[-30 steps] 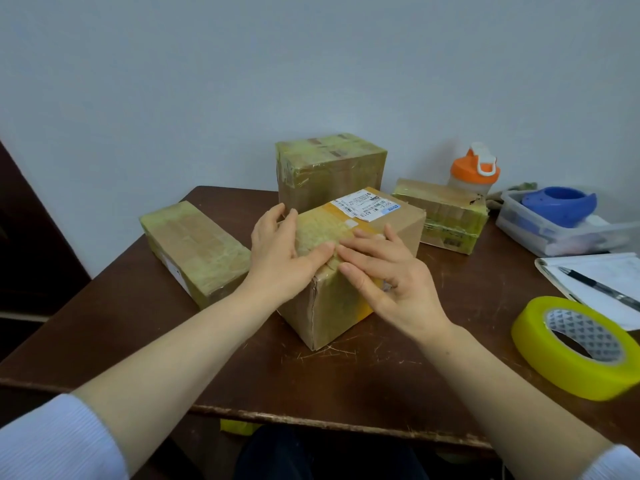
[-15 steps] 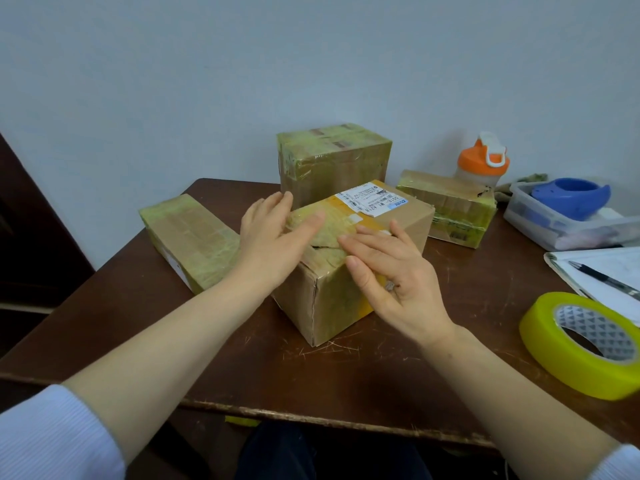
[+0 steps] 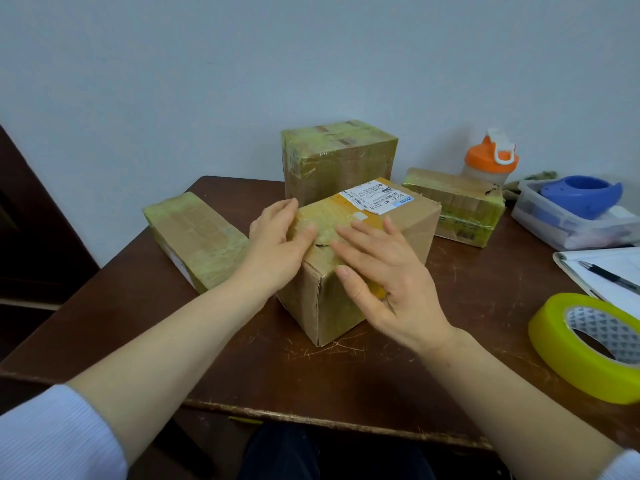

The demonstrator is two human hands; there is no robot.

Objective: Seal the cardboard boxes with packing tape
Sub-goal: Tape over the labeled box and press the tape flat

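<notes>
Print on the white label (image 3: pixel 377 200) is too small to read, and the hands cover much of the near top of the box (image 3: pixel 325 306) it sits on. This box stands mid-table (image 3: pixel 242 358), one corner toward the camera, among three others.

The left hand (image 3: pixel 277 247) lies over its left top edge, fingers straight and close together, thumb flat on the taped top. The right hand (image 3: pixel 391 282) rests on the near corner, fingers straight and spread, thumb down the front face. Neither hand grips anything. A short dark slit shows in the top between the thumbs; I cannot tell what it is.

The roll (image 3: pixel 588 344) at the right is cut off by the frame, as are the notebook (image 3: pixel 620 261) and the pen (image 3: pixel 609 275) on it. The bottle (image 3: pixel 491 157) is half hidden behind the right box (image 3: pixel 457 206). What lies in the tub (image 3: pixel 568 223) under the blue dispenser (image 3: pixel 581 192) is a blur.

All four boxes are brown card under glossy, wrinkled, yellowish tape. The left box (image 3: pixel 197 237) is long and low. The back box (image 3: pixel 339 161) is tall and wrapped nearly all over. The roll is yellow, with grey triangles printed on its core. The table is dark wood, scratched, worn pale along the near edge. The tub is clear plastic, and the bottle's cap is orange with a white loop.
</notes>
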